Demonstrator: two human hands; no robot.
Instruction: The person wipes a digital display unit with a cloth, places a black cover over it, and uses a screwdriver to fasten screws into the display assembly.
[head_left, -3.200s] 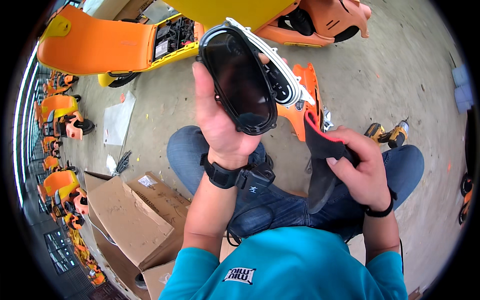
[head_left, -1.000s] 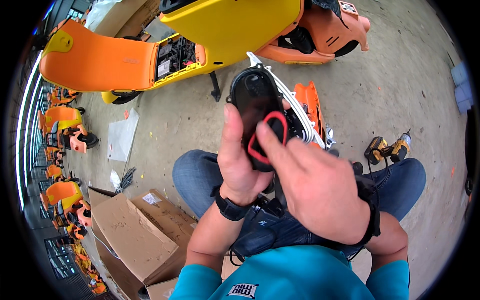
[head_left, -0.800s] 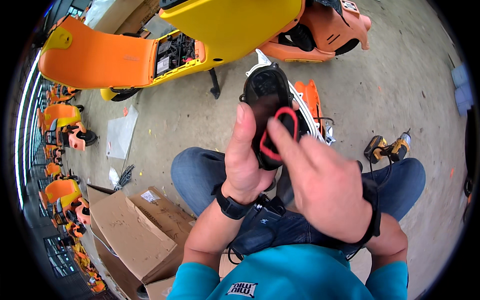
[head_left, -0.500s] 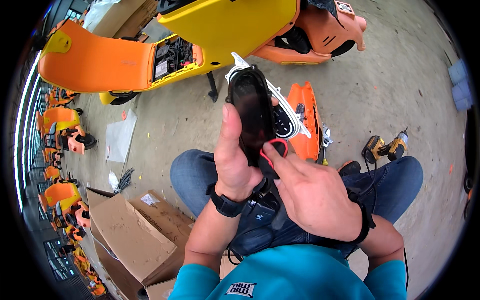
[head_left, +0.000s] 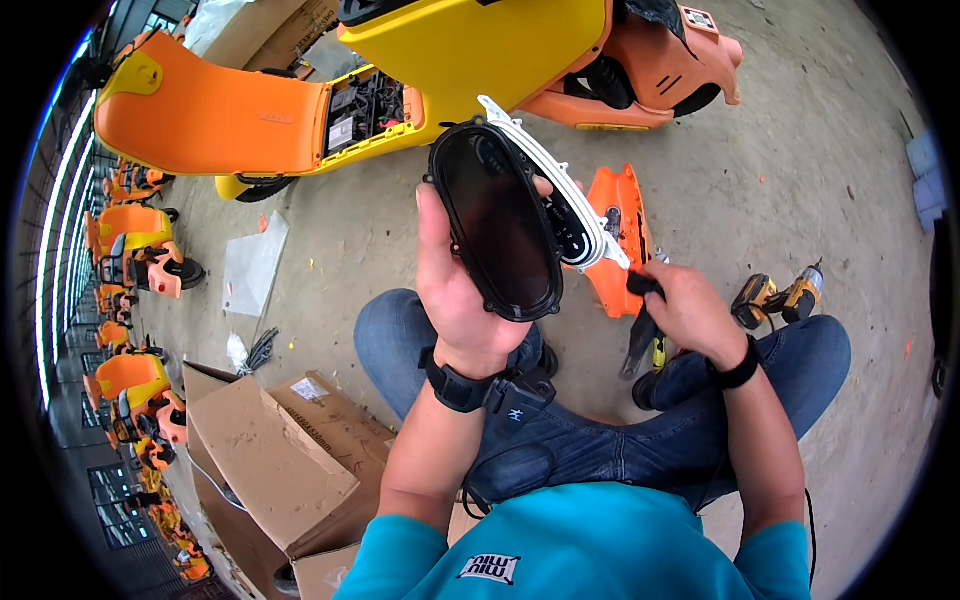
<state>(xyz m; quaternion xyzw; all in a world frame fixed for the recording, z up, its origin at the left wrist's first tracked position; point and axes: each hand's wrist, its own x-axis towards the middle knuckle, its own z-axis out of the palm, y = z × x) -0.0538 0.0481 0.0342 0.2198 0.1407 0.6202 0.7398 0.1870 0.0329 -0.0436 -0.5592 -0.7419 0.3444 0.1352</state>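
My left hand (head_left: 455, 290) holds up a black oval display with a dark glossy face (head_left: 490, 220). Behind it sits a white-framed instrument panel (head_left: 575, 220) with black dial face, which the same fingers reach round. My right hand (head_left: 695, 310), lower right of the display, grips a dark cloth (head_left: 637, 340) that hangs below the fingers, apart from the display. An orange body panel (head_left: 615, 185) lies on the floor just beyond my hands.
A yellow-orange scooter (head_left: 470, 50) stands across the top; more scooters (head_left: 130, 380) line the left. A drill (head_left: 795, 295) lies by my right knee. Torn cardboard boxes (head_left: 270, 440) are at lower left, a clear sheet (head_left: 250, 265) left on the concrete floor.
My right hand, earlier pressing the red-edged dark cloth on the display, has moved off right with it. The display and my left hand have shifted slightly left, showing the glossy face.
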